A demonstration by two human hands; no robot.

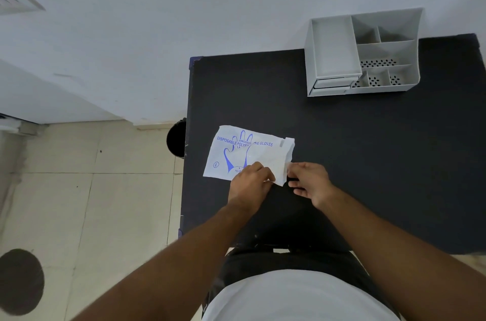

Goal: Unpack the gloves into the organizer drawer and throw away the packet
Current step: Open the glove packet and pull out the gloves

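Note:
A white packet of disposable gloves (244,152) with blue print lies flat on the black table (342,136), near its left edge. My left hand (249,184) pinches the packet's near right corner. My right hand (309,181) grips the same right end from the other side, fingers closed on the thin plastic. A grey organizer (363,52) stands at the table's far right; its drawers (331,85) at the front left appear shut. No loose gloves show outside the packet.
A black round bin (176,138) stands on the tiled floor just left of the table, partly hidden by its edge. A dark round patch (19,281) lies on the floor at lower left. A white wall runs behind the table.

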